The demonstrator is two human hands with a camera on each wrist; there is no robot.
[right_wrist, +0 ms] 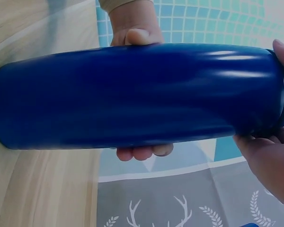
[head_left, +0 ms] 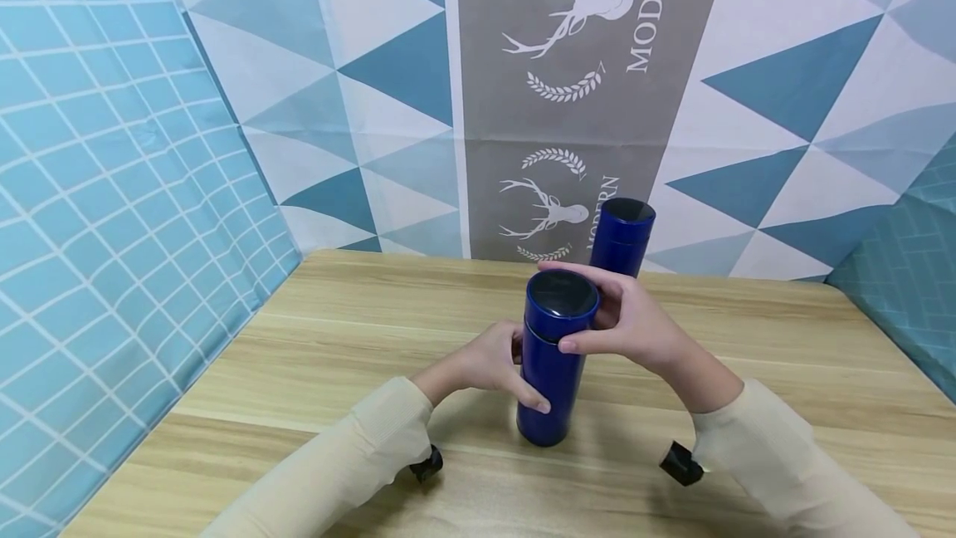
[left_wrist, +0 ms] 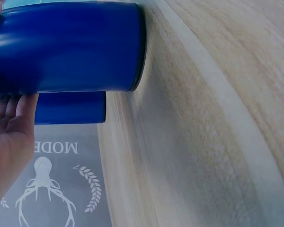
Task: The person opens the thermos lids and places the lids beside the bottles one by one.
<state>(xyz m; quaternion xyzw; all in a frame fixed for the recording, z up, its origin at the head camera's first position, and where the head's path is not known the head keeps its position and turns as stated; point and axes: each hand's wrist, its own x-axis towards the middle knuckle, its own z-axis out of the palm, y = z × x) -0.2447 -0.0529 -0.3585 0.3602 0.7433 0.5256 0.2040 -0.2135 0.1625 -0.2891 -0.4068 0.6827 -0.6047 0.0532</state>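
Gripping one blue bottle (head_left: 548, 380) together, the two hands take it at different heights. The left hand (head_left: 493, 359) curls round the middle of the body, its thumb lying across the near side, fingers wrapping behind. The right hand (head_left: 631, 322) is closed about the top, thumb by the dark seam under the lid (head_left: 556, 324) and fingers reaching round the far side. The bottle is upright over the wooden table (head_left: 336, 330), right of its middle (whether the base actually touches the wood, I cannot tell). A second blue bottle (head_left: 621, 243), much like the first, is upright behind it and slightly to the right, its lower part hidden by the right hand in the head view. Cream sleeves (head_left: 358, 455) cover both forearms, and a grey panel (head_left: 489, 106) with white deer heads and "MODERN" lettering hangs beyond the table.
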